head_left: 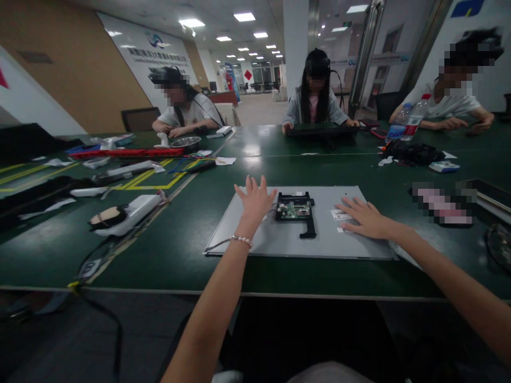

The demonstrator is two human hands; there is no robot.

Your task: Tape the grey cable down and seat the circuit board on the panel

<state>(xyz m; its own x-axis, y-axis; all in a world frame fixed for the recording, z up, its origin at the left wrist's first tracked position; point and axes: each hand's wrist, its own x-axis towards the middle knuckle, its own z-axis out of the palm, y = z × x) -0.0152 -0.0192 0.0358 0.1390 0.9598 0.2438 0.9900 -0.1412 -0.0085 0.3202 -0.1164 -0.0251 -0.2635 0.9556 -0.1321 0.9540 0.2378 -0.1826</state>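
A flat grey panel [259,246], like the back of a display, lies on the green table in front of me. At its middle sits a black plastic bracket [307,229] around a green circuit board [293,209]. My left hand [255,199] is over the panel's left part, fingers spread, just left of the board. On the right part my right hand [365,217] lies flat with fingers apart, beside a white label [340,214]. A cable [219,244] shows at the panel's lower left. Neither hand grips anything.
Left on the green table [191,213] lies a white device [128,213] with a black strap. Farther back are a red strip [131,152] and a metal bowl [186,142]. Bottles [415,118] and a phone [443,205] are at right. Several people sit across the table.
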